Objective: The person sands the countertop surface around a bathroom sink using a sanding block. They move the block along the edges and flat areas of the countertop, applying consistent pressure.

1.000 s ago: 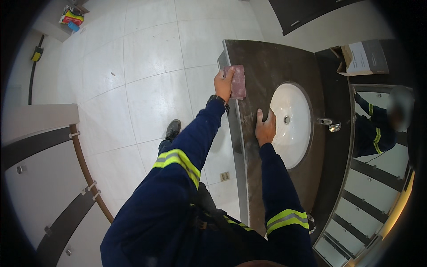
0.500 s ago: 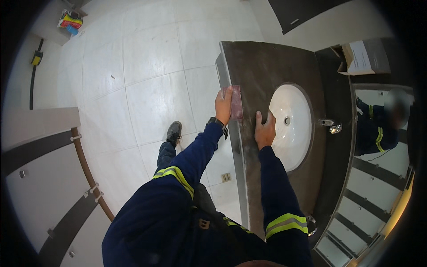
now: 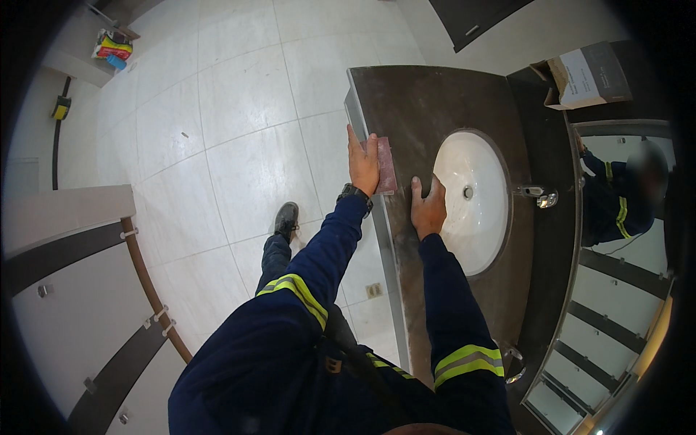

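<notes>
A sheet of reddish sandpaper [image 3: 386, 167] lies over the front edge of the dark countertop [image 3: 406, 101]. My left hand [image 3: 364, 165] holds it there, thumb on the upper face and fingers stretched along the counter's front side. What the fingers cover below the edge is hidden. Close by, my right hand [image 3: 429, 209] rests on the counter beside the white oval sink [image 3: 475, 239], thumb apart from the fingers, which reach the near rim. Nothing shows in this hand, though its outer fingers are partly hidden.
A chrome faucet [image 3: 536, 194] stands behind the basin, and another faucet [image 3: 515, 365] is nearer me. An open cardboard box [image 3: 580, 76] sits by the mirror [image 3: 616, 275]. Stall doors [image 3: 65, 319] line the left. A colourful bag [image 3: 112, 45] lies far left on the tiled floor [image 3: 246, 94].
My left hand's fingers have spread, and its outer fingers now extend along the counter's front side. The right hand stays near the sink rim. The whole view has shifted slightly.
</notes>
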The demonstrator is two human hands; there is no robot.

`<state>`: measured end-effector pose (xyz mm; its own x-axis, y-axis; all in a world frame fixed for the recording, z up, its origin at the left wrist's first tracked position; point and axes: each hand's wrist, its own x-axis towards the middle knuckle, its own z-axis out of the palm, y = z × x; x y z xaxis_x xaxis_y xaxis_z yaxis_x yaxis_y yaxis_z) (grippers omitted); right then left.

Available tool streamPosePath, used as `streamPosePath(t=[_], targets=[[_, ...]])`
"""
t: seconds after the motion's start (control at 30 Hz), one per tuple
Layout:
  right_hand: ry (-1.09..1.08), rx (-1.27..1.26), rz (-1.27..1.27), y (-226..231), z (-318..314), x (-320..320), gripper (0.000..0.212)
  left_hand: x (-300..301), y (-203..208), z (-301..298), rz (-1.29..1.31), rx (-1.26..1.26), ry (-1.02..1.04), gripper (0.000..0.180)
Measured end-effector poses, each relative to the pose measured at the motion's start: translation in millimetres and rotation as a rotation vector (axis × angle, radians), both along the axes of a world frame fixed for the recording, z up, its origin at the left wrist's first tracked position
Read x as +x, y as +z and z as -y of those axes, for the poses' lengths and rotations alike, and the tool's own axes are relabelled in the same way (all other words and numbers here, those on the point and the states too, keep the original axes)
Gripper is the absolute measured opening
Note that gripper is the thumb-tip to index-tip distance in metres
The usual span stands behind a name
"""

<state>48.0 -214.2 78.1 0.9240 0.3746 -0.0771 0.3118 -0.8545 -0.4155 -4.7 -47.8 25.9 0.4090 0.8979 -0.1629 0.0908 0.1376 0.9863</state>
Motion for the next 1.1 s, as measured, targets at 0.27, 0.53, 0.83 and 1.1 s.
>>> streamPosePath(t=[0.27,0.53,0.83,1.1], targets=[[-0.008,-0.021,-0.009,0,1,0,0.07,47,-19,-94,-0.031,0.183,0.0,0.089],[0.001,-0.006,-0.013,3,-5,-3,0.07,59,-11,-123,-0.175,0.241,0.032,0.09],[0.031,0.0,0.023,0,-11,-5,0.07,72,-1,-163,-0.2,0.259,0.072,0.084],[-0.013,-0.017,0.015,3,1,-4,0.069,56,-31,-98,-0.131,0.203,-0.026,0.098]])
